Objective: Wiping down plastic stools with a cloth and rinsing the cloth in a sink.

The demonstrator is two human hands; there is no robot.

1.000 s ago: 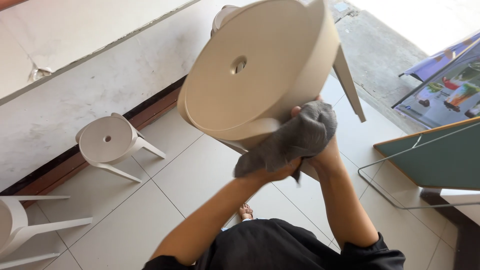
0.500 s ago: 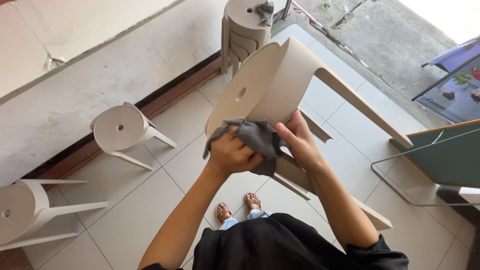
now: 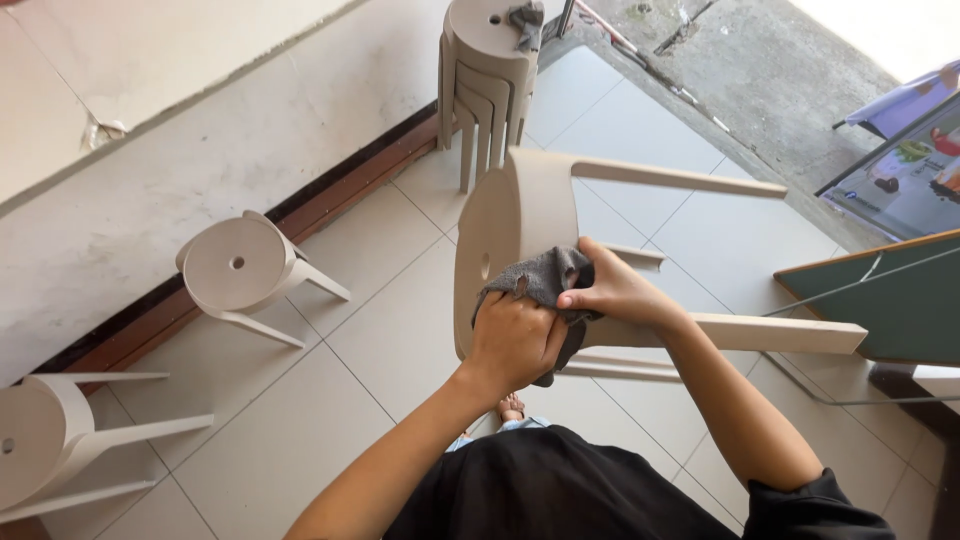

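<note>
I hold a beige plastic stool (image 3: 520, 215) in the air on its side, seat to the left, legs pointing right. My left hand (image 3: 515, 340) presses a grey cloth (image 3: 540, 280) against the edge of the seat. My right hand (image 3: 615, 292) grips the stool where a leg meets the seat, fingertips touching the cloth. My feet show on the tiled floor below.
A stack of beige stools (image 3: 490, 70) with a second grey cloth (image 3: 525, 22) on top stands by the wall. Two single stools (image 3: 240, 270) (image 3: 60, 440) lie on their sides at the left. A green board on a metal stand (image 3: 880, 300) is at the right.
The stool has turned from seat facing me to lying sideways with legs pointing right. Both hands and the cloth have moved along the seat's edge.
</note>
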